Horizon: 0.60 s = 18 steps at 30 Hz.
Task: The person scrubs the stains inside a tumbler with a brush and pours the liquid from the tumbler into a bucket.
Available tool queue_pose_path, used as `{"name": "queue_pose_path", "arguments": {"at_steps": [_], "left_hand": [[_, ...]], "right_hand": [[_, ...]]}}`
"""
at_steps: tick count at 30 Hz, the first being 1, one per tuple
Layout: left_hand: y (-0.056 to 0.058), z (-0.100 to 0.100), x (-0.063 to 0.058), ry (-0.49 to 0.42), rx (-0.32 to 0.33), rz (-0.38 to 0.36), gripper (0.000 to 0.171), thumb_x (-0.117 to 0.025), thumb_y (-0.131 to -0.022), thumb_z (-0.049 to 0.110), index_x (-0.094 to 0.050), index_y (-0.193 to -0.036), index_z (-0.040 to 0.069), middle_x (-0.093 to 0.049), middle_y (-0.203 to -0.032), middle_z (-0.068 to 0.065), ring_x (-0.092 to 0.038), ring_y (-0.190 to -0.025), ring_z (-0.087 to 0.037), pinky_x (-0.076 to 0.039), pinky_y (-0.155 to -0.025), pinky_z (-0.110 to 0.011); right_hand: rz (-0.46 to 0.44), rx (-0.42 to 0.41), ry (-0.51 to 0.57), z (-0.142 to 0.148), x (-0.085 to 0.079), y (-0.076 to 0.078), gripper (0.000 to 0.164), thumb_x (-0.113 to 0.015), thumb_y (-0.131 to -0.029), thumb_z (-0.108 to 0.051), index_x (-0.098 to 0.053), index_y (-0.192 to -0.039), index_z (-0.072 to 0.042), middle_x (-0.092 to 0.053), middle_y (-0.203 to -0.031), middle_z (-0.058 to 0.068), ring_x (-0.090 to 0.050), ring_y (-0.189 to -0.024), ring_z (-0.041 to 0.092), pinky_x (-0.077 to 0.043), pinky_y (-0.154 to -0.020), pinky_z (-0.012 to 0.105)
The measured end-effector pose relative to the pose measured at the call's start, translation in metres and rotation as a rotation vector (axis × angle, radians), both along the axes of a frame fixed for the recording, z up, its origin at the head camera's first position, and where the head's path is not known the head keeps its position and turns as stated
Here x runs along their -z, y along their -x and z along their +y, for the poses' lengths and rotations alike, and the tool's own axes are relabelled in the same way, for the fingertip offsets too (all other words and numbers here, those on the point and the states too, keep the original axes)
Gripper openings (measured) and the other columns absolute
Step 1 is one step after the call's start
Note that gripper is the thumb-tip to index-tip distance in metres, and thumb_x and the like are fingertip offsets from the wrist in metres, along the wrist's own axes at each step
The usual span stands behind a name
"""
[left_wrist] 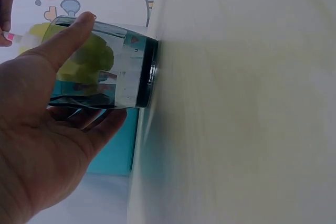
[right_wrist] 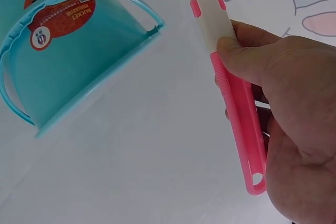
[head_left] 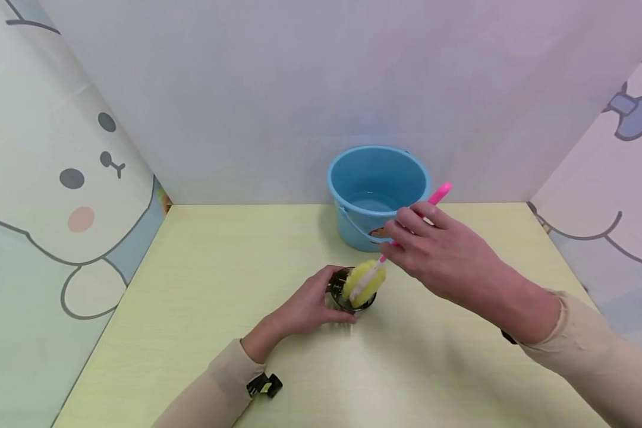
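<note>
**Sponge brush (head_left: 365,283) held by your right grip (head_left: 440,251), its head in the clear cup (left_wrist: 127,80)**

Your right grip is closed round the brush's pink handle (right_wrist: 247,124), the thumb pressed near the joint between its pink and white parts; the holed end of the handle sticks out beyond your fingers, and the yellow sponge head (left_wrist: 93,57) lies below and to the left of that grip; most of the sponge sits within the cup, its upper end showing out of the mouth. Your left grip (head_left: 307,302) is wrapped round the cup, thumb on one side and fingers on the other; the cup's dark base is at the surface (head_left: 219,285), though whether it rests flat you cannot tell. The blue bucket (head_left: 346,232) stands behind the cup, toward the back of the surface, partly hidden by your right grip.
</note>
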<state>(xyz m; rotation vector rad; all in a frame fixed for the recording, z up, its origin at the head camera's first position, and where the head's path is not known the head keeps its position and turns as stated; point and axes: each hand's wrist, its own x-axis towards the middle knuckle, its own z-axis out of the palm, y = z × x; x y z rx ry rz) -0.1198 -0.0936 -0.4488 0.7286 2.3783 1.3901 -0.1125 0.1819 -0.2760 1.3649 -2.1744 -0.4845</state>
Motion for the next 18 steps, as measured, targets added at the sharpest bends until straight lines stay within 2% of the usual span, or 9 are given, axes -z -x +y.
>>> {"name": "queue_pose_path", "arguments": {"at_steps": [5,13,18], "left_hand": [[0.0002,0.0003,0.0002,0.0,-0.003,-0.004,0.092,-0.098,-0.078,0.03,-0.045,-0.152,0.014,-0.058,-0.14,0.005,-0.057,-0.129,-0.015,-0.049,-0.111,-0.037],[0.0002,0.001,0.0001,-0.006,-0.008,-0.01,0.092,-0.098,-0.078,0.029,-0.045,-0.151,0.013,-0.058,-0.141,0.004,-0.057,-0.129,-0.015,-0.049,-0.111,-0.036],[0.0005,0.0009,0.0009,-0.016,-0.003,-0.003,0.091,-0.099,-0.078,0.029,-0.045,-0.15,0.013,-0.058,-0.14,0.005,-0.057,-0.128,-0.014,-0.049,-0.111,-0.035]], "right_hand": [[-0.034,-0.015,0.022,0.0017,-0.0016,-0.0009,0.054,-0.101,-0.072,-0.015,-0.074,-0.117,-0.006,-0.059,-0.112,0.014,-0.05,-0.106,0.034,-0.047,-0.099,0.047],[-0.087,-0.018,0.032,0.0044,-0.0005,-0.0019,0.054,-0.101,-0.07,-0.013,-0.073,-0.116,-0.008,-0.061,-0.117,0.014,-0.05,-0.107,0.034,-0.046,-0.098,0.048],[-0.128,0.008,0.024,0.0038,-0.0003,-0.0035,0.056,-0.1,-0.072,-0.012,-0.074,-0.121,-0.01,-0.063,-0.132,0.012,-0.05,-0.113,0.034,-0.044,-0.102,0.049]]}}
